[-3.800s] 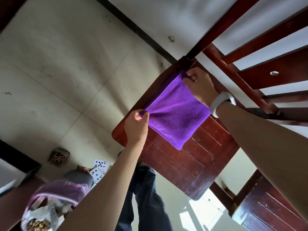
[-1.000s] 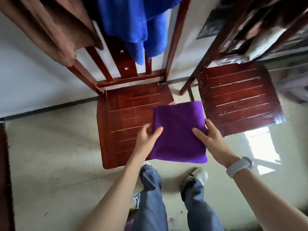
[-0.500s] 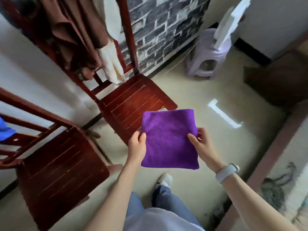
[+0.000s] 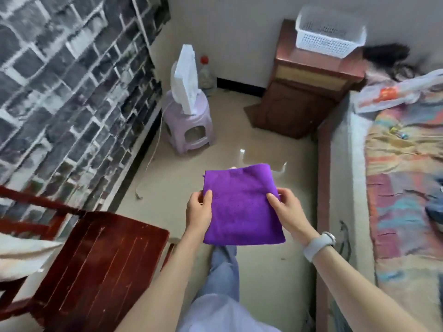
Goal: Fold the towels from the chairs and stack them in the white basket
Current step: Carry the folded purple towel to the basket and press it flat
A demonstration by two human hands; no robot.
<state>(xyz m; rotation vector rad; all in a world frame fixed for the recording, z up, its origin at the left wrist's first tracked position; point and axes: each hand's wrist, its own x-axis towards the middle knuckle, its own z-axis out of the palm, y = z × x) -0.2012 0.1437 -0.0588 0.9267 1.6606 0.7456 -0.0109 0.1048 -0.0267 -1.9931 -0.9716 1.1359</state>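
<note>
A folded purple towel (image 4: 241,204) is held flat in the air in front of me, above the floor. My left hand (image 4: 198,212) pinches its left edge with the thumb on top. My right hand (image 4: 286,212) pinches its right edge the same way; a white watch sits on that wrist. The white basket (image 4: 329,37) stands on a brown wooden cabinet (image 4: 309,92) at the far right, well beyond the towel. A dark red wooden chair (image 4: 96,262) is at the lower left, with a pale towel (image 4: 21,257) hanging at its left side.
A lilac plastic stool (image 4: 189,125) with a white foam block (image 4: 185,77) stands by the brick-pattern wall (image 4: 60,92). A bed with a patterned cover (image 4: 405,200) runs along the right. Bare tiled floor (image 4: 239,144) lies between me and the cabinet.
I have turned right, away from the chairs, carrying the folded purple towel in both hands. The cabinet with the white basket and the bed have come into view.
</note>
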